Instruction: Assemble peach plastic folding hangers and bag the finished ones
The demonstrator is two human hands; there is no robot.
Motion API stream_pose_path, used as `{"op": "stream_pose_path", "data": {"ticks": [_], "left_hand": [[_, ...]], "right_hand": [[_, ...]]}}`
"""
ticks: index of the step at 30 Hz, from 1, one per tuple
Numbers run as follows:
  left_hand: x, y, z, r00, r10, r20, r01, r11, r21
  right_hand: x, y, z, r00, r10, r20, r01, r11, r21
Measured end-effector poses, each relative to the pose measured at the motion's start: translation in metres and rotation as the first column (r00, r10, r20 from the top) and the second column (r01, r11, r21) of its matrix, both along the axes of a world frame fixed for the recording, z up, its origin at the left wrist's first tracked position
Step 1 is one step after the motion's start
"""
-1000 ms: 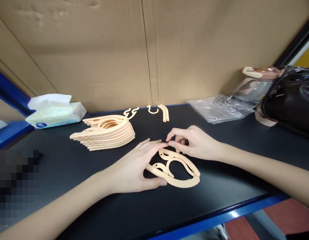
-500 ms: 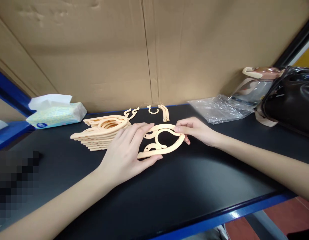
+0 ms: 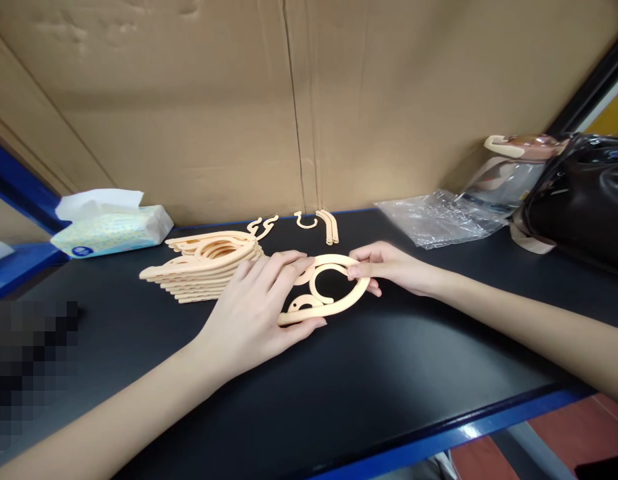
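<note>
Moved farther back, one folded hanger [image 3: 335, 309] sits clamped by fingers of left hand [image 3: 253, 303] and right hand [image 3: 391, 267]; stacked hangers [image 3: 196, 275] lie behind the left fingers.

Left forearm [image 3: 139, 393] in from lower left, bare, wrist nearly straight. Left hand [image 3: 256, 303] back up, fingers together and bent, thumb [image 3: 303, 330] stretched out nearer the body, wide C-grip. Right forearm [image 3: 513, 327] in from the right, bare. Right hand [image 3: 381, 268] in a pinch, thumb on top, fingers curled under. Hands near each other, apart.
</note>
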State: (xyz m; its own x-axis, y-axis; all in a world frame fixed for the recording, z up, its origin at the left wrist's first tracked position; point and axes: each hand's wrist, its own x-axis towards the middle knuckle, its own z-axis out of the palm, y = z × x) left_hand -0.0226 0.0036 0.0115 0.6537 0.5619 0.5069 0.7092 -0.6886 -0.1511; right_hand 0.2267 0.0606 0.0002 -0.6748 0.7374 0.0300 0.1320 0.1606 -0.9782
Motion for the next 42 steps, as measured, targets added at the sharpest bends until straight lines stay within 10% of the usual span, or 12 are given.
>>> {"op": "stream_pose_path", "data": {"ticks": [28,42], "left_hand": [[0.0,-0.008,0.003,0.988,-0.155,0.012,0.155,0.976,-0.151],[-0.042,0.016,0.063,0.991,0.123,0.056,-0.125,0.992,0.028]], "right_hand": [[-0.016,-0.028,0.003,0.985,0.169,-0.031,-0.171,0.977,-0.128],[-0.004,-0.008,0.001,0.98,-0.06,0.191,0.0,0.954,0.3]]}}
